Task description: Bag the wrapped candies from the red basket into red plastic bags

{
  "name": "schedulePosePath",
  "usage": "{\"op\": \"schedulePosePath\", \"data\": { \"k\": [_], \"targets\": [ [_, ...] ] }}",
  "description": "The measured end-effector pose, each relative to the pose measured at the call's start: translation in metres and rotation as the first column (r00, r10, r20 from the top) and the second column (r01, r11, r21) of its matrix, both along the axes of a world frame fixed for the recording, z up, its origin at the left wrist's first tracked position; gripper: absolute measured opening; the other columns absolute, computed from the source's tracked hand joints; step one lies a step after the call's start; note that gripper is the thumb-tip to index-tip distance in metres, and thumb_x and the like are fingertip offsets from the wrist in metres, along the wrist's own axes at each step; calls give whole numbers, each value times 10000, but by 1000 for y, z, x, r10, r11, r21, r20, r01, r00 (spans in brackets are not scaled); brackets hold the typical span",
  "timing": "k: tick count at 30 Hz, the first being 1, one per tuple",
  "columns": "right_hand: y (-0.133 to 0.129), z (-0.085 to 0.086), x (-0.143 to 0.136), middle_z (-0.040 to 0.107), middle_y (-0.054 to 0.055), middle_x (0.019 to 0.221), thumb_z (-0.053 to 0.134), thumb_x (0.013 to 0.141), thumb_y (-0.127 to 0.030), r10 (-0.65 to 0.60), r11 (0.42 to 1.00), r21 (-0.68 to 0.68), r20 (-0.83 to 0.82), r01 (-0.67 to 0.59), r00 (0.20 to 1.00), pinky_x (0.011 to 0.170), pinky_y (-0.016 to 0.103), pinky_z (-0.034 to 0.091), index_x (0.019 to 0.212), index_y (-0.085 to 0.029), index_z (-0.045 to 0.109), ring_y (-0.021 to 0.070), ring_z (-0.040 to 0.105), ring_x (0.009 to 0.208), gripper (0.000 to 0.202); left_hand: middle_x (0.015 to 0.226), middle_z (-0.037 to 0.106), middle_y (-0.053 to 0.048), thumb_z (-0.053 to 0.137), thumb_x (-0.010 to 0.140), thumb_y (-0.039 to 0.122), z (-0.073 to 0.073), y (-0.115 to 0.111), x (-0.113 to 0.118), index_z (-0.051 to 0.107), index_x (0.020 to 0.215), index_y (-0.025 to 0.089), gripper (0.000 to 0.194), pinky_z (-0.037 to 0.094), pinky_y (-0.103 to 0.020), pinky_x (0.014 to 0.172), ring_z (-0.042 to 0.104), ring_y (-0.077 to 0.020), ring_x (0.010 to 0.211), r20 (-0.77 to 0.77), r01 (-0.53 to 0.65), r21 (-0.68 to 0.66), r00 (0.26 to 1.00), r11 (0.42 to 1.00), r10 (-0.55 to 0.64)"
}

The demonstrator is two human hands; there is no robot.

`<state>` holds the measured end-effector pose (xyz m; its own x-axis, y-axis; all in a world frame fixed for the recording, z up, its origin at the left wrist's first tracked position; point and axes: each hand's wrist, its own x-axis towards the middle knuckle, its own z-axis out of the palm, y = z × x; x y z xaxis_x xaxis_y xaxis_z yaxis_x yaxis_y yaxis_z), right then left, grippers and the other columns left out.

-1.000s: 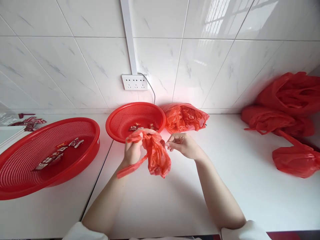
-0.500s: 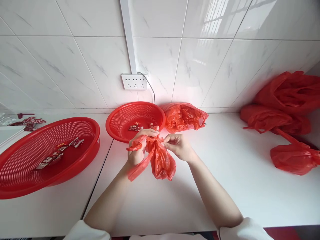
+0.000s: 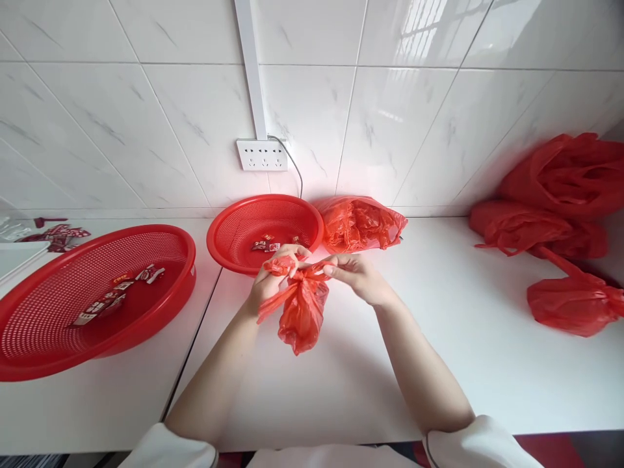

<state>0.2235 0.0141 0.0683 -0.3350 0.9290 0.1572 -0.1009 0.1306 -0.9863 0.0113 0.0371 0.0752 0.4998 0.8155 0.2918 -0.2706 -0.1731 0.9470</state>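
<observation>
While the left hand (image 3: 266, 287) holds the bag (image 3: 303, 312) by its gathered top, fingers curled around the plastic, the right hand (image 3: 359, 276) pinches a twisted end of it between thumb and forefinger. The bag is red and thin, drawn together into a knot between the two hands, with its rounded body hanging below and a loose strip trailing toward the left wrist. It is over the desk (image 3: 439, 279), in front of the person; whether its bottom touches the surface, I cannot tell.

Just beyond the left hand stands the small basket (image 3: 231, 240), red and perforated, with a few packets (image 3: 266, 246) on its floor. Beside it, to the right, lies a stuffed bag (image 3: 361, 224), full of crumpled red plastic. Farther left is the large basket (image 3: 170, 260), also red, with more wrapped pieces (image 3: 114, 296) lying in a line inside. A pale tray (image 3: 19, 257) sits at the left edge.

Well apart on the right are a tied bag (image 3: 570, 302) and, behind it, two heaped bags (image 3: 568, 179). Behind everything rises the tiled wall (image 3: 195, 110), bearing a socket (image 3: 262, 156).
</observation>
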Motion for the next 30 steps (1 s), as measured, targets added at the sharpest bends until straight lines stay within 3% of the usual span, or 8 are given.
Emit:
{"op": "schedulePosePath", "data": {
  "k": [5,8,11,16,22,24,28,30],
  "targets": [
    [-6,13,13,470,-20,652,600,875,-411,-27,991,-131,-292,-12,956,690,272,457,647,-179,499,102,488,633,341,1081,569,-86,459,857,291,15,2,-15,471,647,178,239,362,-415,1013,508,-255,1090,-212,-55,214,972,975,101],
    [-11,18,18,270,-72,567,615,858,-438,-14,984,-176,-273,-35,962,452,215,314,618,-193,373,57,243,461,421,1100,579,-86,444,856,306,21,0,-17,469,650,186,240,369,-430,1000,500,-258,1073,-278,-62,237,952,969,129],
    [-16,22,26,233,-77,558,605,854,-479,-17,991,-134,-59,9,998,406,211,127,638,-197,380,54,141,464,420,1117,584,-82,445,857,321,24,-3,-17,474,649,189,248,383,-436,994,508,-263,1073,-286,-92,224,945,970,156],
    [-30,37,54,354,-25,585,570,861,-509,-69,996,74,435,41,898,460,245,238,650,-179,546,88,278,539,392,1062,602,-81,467,848,315,29,-2,-28,496,618,192,263,400,-432,959,529,-266,1007,-318,-125,228,928,966,195],
    [-41,43,82,419,-4,582,565,841,-548,-47,998,55,636,16,770,486,256,295,615,-189,579,105,321,559,424,851,584,-63,478,827,297,34,4,-42,486,613,195,237,425,-365,838,527,-223,872,-312,-209,209,912,955,268],
    [-39,40,86,443,-7,563,578,822,-564,-15,1000,12,684,9,729,460,255,274,611,-197,611,99,320,528,425,784,568,-49,469,844,296,32,5,-40,512,631,189,243,439,-337,761,529,-194,783,-380,-167,129,902,977,204],
    [-33,30,95,536,3,544,600,781,-592,45,995,-85,823,45,567,414,266,244,614,-221,680,100,363,460,415,724,586,-25,510,856,341,21,7,-31,631,813,181,206,479,-318,670,563,-152,642,-596,75,-151,789,986,-151],
    [-31,26,96,645,32,688,603,777,-592,-7,994,-51,861,100,508,459,270,341,699,-239,713,139,503,547,377,793,631,-34,549,838,352,14,8,-27,636,965,201,216,509,-331,687,620,-166,680,-673,65,-171,721,983,-165]
  ]
}}
